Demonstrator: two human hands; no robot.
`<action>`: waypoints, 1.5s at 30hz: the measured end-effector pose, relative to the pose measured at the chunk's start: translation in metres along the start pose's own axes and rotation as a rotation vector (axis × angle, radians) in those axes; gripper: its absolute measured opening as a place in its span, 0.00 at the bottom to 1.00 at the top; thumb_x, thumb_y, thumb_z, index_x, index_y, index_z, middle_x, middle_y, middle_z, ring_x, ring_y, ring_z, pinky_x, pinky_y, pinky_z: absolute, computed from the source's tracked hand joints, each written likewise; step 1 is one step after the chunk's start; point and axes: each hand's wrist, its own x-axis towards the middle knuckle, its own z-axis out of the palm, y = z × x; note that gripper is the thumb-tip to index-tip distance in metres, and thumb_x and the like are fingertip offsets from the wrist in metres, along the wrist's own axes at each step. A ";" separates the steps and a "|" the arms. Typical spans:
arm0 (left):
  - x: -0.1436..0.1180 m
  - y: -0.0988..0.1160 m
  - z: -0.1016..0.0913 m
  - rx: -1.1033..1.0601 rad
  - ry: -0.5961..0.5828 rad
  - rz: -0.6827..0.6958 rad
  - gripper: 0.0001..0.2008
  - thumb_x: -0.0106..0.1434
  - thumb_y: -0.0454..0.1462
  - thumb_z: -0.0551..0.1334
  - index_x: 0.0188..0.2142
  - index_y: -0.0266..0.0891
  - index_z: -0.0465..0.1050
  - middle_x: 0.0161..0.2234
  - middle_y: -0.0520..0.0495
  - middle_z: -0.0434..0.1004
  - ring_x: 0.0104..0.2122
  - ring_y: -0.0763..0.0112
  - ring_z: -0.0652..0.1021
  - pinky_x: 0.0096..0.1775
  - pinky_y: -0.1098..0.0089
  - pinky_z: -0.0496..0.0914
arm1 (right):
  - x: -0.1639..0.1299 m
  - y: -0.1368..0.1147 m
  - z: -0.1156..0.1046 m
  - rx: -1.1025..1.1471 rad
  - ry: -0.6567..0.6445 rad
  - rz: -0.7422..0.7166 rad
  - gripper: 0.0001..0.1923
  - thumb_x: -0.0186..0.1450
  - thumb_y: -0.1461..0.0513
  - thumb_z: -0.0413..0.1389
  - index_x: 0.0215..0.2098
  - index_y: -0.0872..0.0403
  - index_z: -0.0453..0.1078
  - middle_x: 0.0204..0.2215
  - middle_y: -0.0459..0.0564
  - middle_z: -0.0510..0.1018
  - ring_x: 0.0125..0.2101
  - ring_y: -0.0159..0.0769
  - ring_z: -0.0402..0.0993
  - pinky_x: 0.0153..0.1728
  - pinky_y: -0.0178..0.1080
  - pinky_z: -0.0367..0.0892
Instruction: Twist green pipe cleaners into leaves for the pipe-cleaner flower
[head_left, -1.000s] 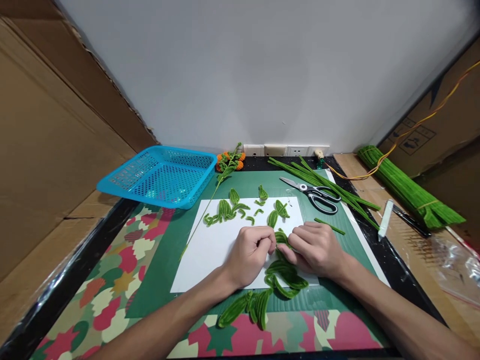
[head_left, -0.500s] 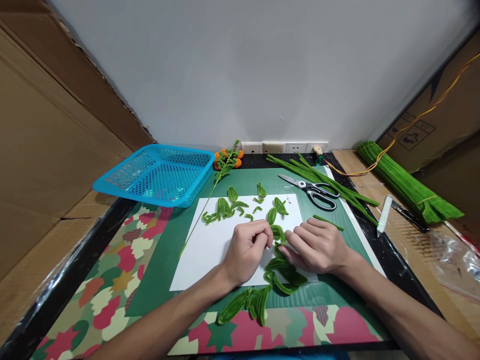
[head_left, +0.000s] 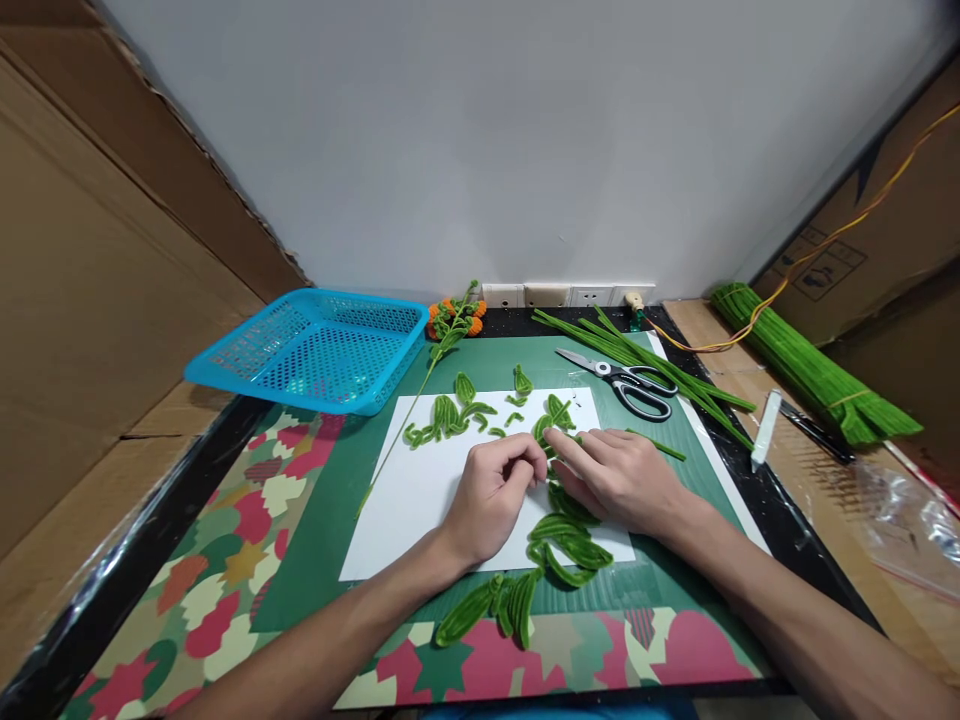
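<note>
My left hand [head_left: 495,500] is curled closed, its thumb and index finger pinched at the edge of a green pipe-cleaner leaf sprig [head_left: 576,548]. My right hand [head_left: 619,480] reaches over the same sprig from the right, index finger long and touching the upper leaves [head_left: 544,428]; its thumb is largely hidden beneath. Between the hands, the middle of the sprig is partly covered. Its lower leaves [head_left: 517,605] hang past the white paper [head_left: 412,500] toward the near edge. Loose leaves [head_left: 446,412] and short curled green bits lie on the paper's far side.
A blue plastic basket [head_left: 375,395] stands at the back left, beside an orange-flowered stem [head_left: 442,345]. Black-handled scissors [head_left: 630,385] and loose green stems [head_left: 652,355] lie back right. Farther right are a white-handled tool [head_left: 765,430], a green pipe-cleaner bundle [head_left: 810,360] and a yellow cord [head_left: 817,250].
My right hand has shifted up and slightly left, its index finger now straighter and over the upper leaves. More of the lower leaves shows. My left hand stays nearly in place.
</note>
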 end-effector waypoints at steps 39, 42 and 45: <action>0.006 -0.003 0.005 -0.478 -0.136 -0.284 0.23 0.69 0.56 0.65 0.33 0.39 0.66 0.22 0.57 0.67 0.16 0.83 0.60 0.18 0.79 0.52 | 0.003 -0.018 0.003 1.706 -0.187 0.844 0.25 0.74 0.42 0.54 0.31 0.52 0.64 0.15 0.34 0.59 0.11 0.23 0.52 0.11 0.28 0.54; 0.007 -0.003 0.004 -0.473 -0.134 -0.307 0.24 0.69 0.56 0.64 0.34 0.39 0.66 0.22 0.58 0.66 0.16 0.83 0.60 0.18 0.79 0.52 | 0.004 -0.015 0.005 1.723 -0.163 0.845 0.25 0.74 0.42 0.54 0.31 0.52 0.64 0.14 0.34 0.60 0.10 0.23 0.53 0.10 0.27 0.54; 0.006 -0.002 0.004 -0.445 -0.146 -0.305 0.25 0.70 0.58 0.62 0.34 0.38 0.67 0.22 0.57 0.65 0.17 0.82 0.61 0.19 0.79 0.52 | 0.004 -0.014 0.006 1.747 -0.182 0.830 0.25 0.74 0.42 0.54 0.32 0.52 0.64 0.13 0.34 0.61 0.09 0.23 0.55 0.09 0.26 0.52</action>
